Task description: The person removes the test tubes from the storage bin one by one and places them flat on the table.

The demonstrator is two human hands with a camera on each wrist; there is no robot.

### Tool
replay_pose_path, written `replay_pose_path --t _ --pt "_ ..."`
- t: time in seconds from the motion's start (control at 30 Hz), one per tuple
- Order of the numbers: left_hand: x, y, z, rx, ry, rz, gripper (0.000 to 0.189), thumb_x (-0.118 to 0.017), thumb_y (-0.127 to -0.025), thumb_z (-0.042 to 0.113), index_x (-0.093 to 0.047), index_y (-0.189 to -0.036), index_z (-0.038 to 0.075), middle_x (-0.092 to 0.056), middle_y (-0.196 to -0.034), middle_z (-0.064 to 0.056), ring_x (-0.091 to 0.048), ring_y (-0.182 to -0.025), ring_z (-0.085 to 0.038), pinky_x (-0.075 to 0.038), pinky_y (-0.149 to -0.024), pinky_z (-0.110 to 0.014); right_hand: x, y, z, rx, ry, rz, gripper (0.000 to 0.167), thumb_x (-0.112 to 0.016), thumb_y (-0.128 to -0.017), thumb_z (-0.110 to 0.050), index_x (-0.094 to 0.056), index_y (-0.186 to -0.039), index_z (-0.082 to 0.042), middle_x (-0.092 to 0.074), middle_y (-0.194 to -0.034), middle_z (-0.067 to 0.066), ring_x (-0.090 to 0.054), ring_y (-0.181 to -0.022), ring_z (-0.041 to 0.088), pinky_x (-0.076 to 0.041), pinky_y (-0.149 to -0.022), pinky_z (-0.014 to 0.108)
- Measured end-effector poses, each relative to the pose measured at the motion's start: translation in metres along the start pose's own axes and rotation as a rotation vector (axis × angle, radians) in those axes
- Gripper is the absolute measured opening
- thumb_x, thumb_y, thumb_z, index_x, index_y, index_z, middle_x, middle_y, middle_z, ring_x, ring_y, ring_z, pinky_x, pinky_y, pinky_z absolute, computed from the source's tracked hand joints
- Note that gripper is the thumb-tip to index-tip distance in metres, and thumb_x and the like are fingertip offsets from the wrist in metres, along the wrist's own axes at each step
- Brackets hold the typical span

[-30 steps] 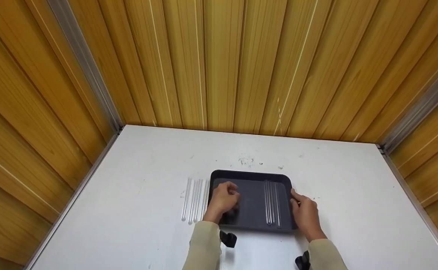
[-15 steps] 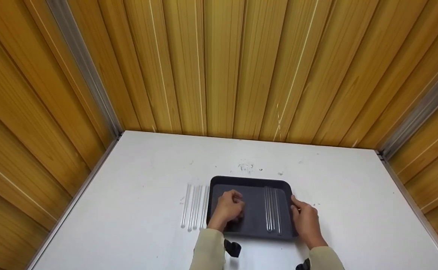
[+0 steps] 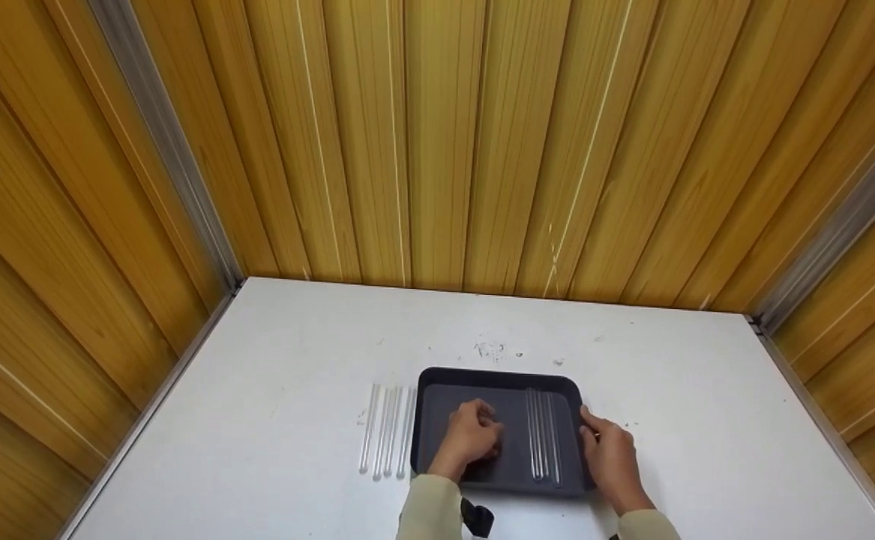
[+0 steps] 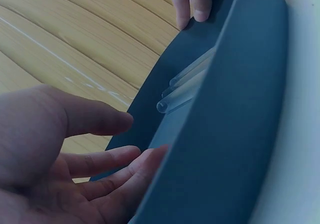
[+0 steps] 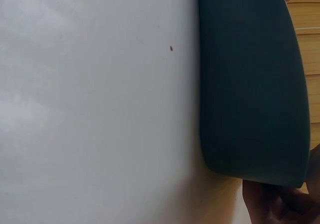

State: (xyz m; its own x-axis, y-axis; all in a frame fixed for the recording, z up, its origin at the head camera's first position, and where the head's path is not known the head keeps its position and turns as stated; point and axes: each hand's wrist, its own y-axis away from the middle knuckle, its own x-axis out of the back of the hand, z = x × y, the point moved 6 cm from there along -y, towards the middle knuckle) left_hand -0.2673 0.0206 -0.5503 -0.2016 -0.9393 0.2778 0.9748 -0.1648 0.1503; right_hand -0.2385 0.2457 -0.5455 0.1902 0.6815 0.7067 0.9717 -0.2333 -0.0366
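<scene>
A dark rectangular tray lies on the white table. Inside it, at the right, a few clear tubes with rounded ends, like test tubes, lie side by side; the left wrist view shows their ends. My left hand hovers within the tray, left of those tubes. In the left wrist view its thumb is apart from its loosely bent fingers, and nothing shows between them. My right hand grips the tray's right wall, with fingertips over the rim.
Several more clear tubes lie in a row on the white table, just left of the tray. Wood-patterned panels enclose the table at the back and both sides. Dark marks spot the tabletop behind the tray.
My left hand has drifted right inside the tray, towards the tubes there. My right hand stays on the tray's right side. The head view has tilted up, so the scene sits lower.
</scene>
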Motion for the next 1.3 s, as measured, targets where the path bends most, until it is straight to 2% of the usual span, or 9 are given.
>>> replay_pose_path --t 0.2,0.43,0.67,0.8,1.03,1.3 --pt "-0.008 -0.001 0.000 -0.023 -0.020 0.005 0.024 -0.066 -0.086 0.005 -0.060 -0.108 -0.004 -0.064 -0.082 -0.006 -0.064 -0.057 -0.018 -0.053 -0.053 -0.027 -0.001 -0.002 0.002 -0.022 -0.002 0.000 0.039 -0.053 -0.095 0.000 -0.052 -0.134 -0.002 -0.057 -0.133 0.022 -0.063 -0.093 0.021 -0.052 -0.073 0.030" --pt "-0.015 -0.002 0.001 -0.028 -0.072 0.026 0.028 -0.068 -0.086 0.008 -0.060 -0.110 -0.003 -0.065 -0.078 -0.002 -0.061 -0.053 -0.012 -0.051 -0.053 -0.025 -0.003 -0.002 0.002 -0.020 0.005 0.005 0.039 -0.053 -0.095 0.000 -0.052 -0.133 -0.001 -0.057 -0.132 0.021 -0.064 -0.092 0.020 -0.053 -0.075 0.031" --pt "-0.020 -0.002 0.011 -0.130 -0.245 0.131 0.027 -0.074 -0.081 0.013 -0.064 -0.100 -0.003 -0.063 -0.075 -0.004 -0.058 -0.066 -0.013 -0.050 -0.063 -0.031 -0.001 0.000 0.001 0.010 0.013 0.009 0.040 -0.055 -0.094 0.001 -0.052 -0.133 0.001 -0.057 -0.132 0.022 -0.065 -0.091 0.022 -0.053 -0.070 0.028" --pt "-0.024 -0.004 0.016 -0.146 -0.285 0.160 0.026 -0.076 -0.079 0.014 -0.064 -0.095 -0.002 -0.062 -0.075 -0.004 -0.057 -0.068 -0.014 -0.049 -0.063 -0.031 -0.001 -0.002 0.001 0.006 0.010 0.017 0.039 -0.055 -0.094 0.001 -0.053 -0.133 0.000 -0.058 -0.132 0.021 -0.064 -0.091 0.020 -0.052 -0.070 0.026" --pt "-0.033 -0.005 0.018 -0.104 -0.308 0.157 0.026 -0.079 -0.077 0.014 -0.062 -0.092 0.000 -0.061 -0.077 -0.004 -0.057 -0.069 -0.016 -0.049 -0.062 -0.032 -0.003 0.001 -0.001 0.031 -0.001 0.027 0.039 -0.054 -0.095 -0.001 -0.053 -0.134 -0.001 -0.059 -0.130 0.022 -0.064 -0.092 0.023 -0.050 -0.070 0.026" --pt "-0.044 -0.004 0.020 -0.086 -0.361 0.173 0.031 -0.080 -0.076 0.014 -0.064 -0.098 0.000 -0.066 -0.088 -0.010 -0.064 -0.082 -0.024 -0.054 -0.070 -0.037 -0.001 0.003 -0.001 0.038 0.000 0.021 0.039 -0.053 -0.096 -0.002 -0.052 -0.135 -0.001 -0.058 -0.131 0.023 -0.063 -0.100 0.027 -0.050 -0.079 0.035"
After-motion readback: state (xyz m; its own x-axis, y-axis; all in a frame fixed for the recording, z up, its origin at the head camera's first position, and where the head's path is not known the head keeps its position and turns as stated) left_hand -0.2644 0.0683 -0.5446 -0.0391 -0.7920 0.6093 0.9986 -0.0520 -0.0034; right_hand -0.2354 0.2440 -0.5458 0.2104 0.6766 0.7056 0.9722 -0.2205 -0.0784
